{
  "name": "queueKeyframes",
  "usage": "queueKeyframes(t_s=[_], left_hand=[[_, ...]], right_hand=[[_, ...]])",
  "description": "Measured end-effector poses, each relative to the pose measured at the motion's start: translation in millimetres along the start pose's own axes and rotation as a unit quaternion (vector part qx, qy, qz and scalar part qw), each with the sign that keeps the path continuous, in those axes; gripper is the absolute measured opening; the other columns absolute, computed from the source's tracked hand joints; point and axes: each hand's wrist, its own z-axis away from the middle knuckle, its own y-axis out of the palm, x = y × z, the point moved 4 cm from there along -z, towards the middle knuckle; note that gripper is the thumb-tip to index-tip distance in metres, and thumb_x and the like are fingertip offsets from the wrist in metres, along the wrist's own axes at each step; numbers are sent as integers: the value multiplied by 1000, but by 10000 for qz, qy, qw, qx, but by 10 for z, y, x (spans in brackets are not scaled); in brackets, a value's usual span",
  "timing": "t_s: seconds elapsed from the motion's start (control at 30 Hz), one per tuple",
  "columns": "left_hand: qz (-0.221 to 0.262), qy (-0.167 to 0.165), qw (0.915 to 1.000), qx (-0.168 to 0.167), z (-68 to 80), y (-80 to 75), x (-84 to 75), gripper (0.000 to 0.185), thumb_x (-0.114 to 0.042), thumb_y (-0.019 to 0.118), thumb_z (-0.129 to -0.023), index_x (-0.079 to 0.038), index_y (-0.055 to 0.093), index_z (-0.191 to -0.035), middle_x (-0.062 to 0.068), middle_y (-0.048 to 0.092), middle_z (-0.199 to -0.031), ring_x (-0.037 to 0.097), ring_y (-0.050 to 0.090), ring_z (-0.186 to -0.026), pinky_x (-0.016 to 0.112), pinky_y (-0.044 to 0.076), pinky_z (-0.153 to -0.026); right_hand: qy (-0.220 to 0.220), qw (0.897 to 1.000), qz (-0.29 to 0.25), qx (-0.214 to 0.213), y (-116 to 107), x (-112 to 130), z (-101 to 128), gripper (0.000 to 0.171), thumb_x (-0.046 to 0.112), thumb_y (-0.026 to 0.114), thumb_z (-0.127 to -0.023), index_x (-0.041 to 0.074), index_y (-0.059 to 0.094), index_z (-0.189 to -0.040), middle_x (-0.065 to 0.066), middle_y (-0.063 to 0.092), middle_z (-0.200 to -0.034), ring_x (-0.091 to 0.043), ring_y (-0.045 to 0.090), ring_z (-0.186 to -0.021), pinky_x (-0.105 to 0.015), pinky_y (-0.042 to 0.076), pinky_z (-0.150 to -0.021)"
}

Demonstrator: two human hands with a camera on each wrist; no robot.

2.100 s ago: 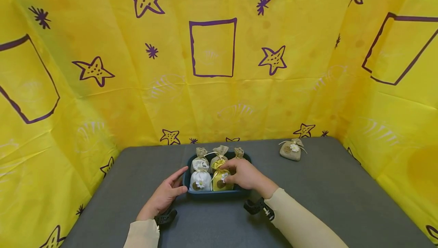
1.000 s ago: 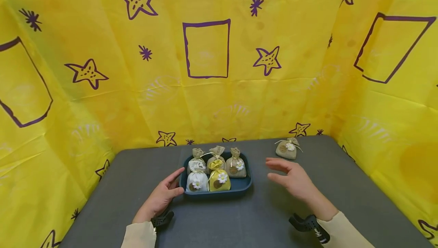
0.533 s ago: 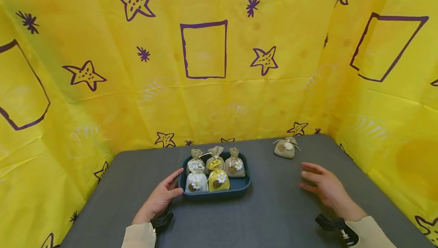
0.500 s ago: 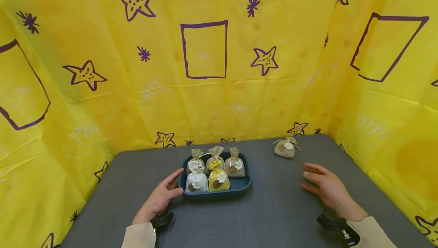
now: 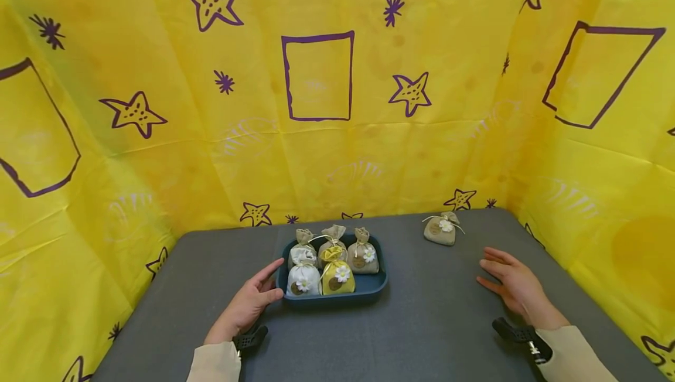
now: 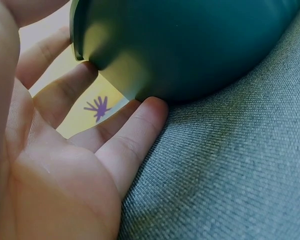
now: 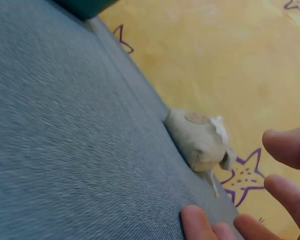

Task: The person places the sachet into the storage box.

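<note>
Yellow sheeting with purple stars and rectangles fills the top and both sides of the head view, and a grey fabric table [image 5: 422,323] takes the lower half. Low and centre sits a dark teal tray [image 5: 369,288] holding five little drawstring sachets: three beige ones along the back, a white sachet [image 5: 303,279] and a yellow sachet [image 5: 337,276] in front. The left hand [image 5: 250,306] rests on the cloth with straight fingers against the tray's left wall; the left wrist view shows fingertips [image 6: 150,112] tucked at its curved base, gripping nothing.

Over at the right edge, the right hand [image 5: 514,285] hovers flat, fingers spread and relaxed, holding nothing. Nearest to it, up and left, is the lone beige sachet [image 5: 440,231] at the table's far edge, near the yellow wall, well apart from the tray.

That sachet lies on its side. Its long axis runs roughly left to right across the frame, the tied neck and ribbon ends pointing right, the daisy and brown label facing up. The right wrist view is motion-blurred, so I judge the tilt from the head view.

Risks: a pinch on the loose ribbon alone could let the pouch swing or slip. A nudge could push it against the sheeting. Dropping it into the full tray could topple the upright sachets.
</note>
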Motion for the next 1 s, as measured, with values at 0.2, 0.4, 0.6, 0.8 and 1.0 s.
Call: queueKeyframes(t_s=[0.2, 0.4, 0.6, 0.8, 1.0], left_hand=[[-31, -63, 10000, -55, 8, -1, -1, 69, -6, 64, -97, -9, 30, -157, 17, 13, -163, 35, 16, -147, 52, 25, -111], [-58, -58, 10000, -46, 4, -7, 4, 68, -7, 63, -98, -9, 30, -157, 16, 12, -163, 35, 14, -147, 51, 25, -111], [-106, -43, 9999, -31, -11, -22, 15, 67, -7, 63, -99, -9, 30, -157, 16, 13, -163, 35, 15, -147, 51, 25, -111], [-96, -33, 9999, 62, -13, -14, 8, 69, -6, 63, -98, -9, 28, -158, 16, 11, -164, 35, 14, -147, 50, 25, -111], [-84, -19, 9999, 66, -13, -11, 0, 70, -5, 63, -98, -8, 27, -158, 16, 11, -164, 35, 13, -147, 48, 27, -110]], right_hand=[[149, 9996, 242, -20, 36, -32, -268, 70, 16, 65, -99, 3, 26, -156, -18, 11, -160, -7, 52, -110, -42, 48, -98], [177, 9985, 472, 208, 132, -26, -552, 82, 16, 65, -99, 2, 12, -159, -22, -1, -163, -37, 23, -142, -46, 43, -103], [207, 9978, 426, 454, 215, -30, -764, 79, 12, 64, -99, 4, 14, -160, -24, -3, -162, -41, 17, -143, -46, 43, -102], [154, 9954, 674, 659, 311, -16, -913, 75, 7, 60, -100, 3, 14, -159, -26, 1, -161, -41, 20, -143, -45, 45, -101], [195, 9939, 732, 796, 389, -1, -1026, 81, 7, 63, -99, 6, 10, -160, -21, -11, -162, -40, 13, -146, -51, 39, -105]])
